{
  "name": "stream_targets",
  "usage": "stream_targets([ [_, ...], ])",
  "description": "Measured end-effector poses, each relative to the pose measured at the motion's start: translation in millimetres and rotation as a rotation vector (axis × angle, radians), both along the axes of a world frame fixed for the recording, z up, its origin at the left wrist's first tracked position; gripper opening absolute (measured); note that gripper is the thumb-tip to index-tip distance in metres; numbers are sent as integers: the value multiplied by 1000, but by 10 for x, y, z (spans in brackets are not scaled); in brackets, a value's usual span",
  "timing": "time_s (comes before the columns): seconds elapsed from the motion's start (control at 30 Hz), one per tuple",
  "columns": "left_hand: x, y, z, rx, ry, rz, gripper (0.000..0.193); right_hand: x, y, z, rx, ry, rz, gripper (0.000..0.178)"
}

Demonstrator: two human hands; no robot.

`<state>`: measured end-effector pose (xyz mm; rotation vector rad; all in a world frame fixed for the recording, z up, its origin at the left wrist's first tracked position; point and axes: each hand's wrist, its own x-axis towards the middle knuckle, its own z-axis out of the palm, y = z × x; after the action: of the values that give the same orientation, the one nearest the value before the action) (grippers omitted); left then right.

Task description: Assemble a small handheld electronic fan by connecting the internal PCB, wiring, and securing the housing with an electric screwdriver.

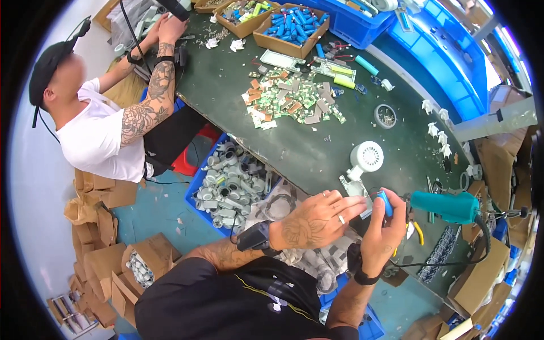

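A small white handheld fan (367, 157) lies at the near edge of the dark green table, its round grille facing up. Its handle (352, 186) looks opened up and points toward me. My left hand (323, 218) reaches across with fingers stretched out, the tips at the handle's near end; whether they press on it I cannot tell. Between the thumb and fingers of my right hand (385, 235) is a blue cylindrical battery (386, 203), held upright just beside the left fingertips. The lower part of the handle is hidden behind my hands.
Right of my hands are a teal electric screwdriver (445, 207) with a cord and yellow-handled pliers (418, 232). Farther off lie heaped circuit boards (289, 96), a round dish of screws (385, 116) and a box of blue batteries (292, 25). A co-worker (107, 113) sits left, beyond a crate of fan parts (232, 181).
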<state>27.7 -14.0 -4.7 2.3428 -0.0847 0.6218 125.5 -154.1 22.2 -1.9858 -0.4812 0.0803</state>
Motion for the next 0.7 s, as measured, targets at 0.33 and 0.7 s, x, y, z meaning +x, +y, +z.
stream_targets([
  [0.33,-167,-65,-101,-82,-104,82,39,72,-52,126,321,380,46,25],
  [0.7,-132,0,-171,110,100,-9,45,9,-233,-24,457,421,44,14],
])
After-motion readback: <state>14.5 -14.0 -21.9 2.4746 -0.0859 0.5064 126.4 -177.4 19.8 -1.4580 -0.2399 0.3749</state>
